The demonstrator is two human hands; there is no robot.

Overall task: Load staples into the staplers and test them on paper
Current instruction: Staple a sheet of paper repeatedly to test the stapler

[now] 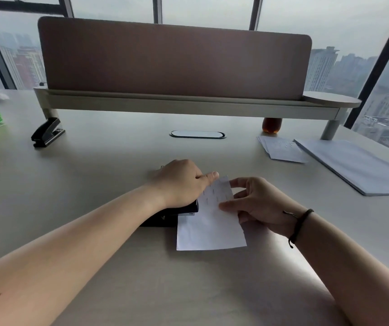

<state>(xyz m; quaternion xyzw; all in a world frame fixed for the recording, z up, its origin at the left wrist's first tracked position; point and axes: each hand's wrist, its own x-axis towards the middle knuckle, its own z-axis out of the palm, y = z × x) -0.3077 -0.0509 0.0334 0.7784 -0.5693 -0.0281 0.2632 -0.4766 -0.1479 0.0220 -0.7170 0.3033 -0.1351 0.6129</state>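
I see my left hand point(181, 184) pressing down, fingers curled over the black stapler point(179, 212); my right hand point(254, 205) pinches the stapled paper point(210, 229) on the bench point(94, 184)

Left hand point(181, 182) presses black stapler point(177, 211); right hand point(257, 203) pinches paper point(210, 229).
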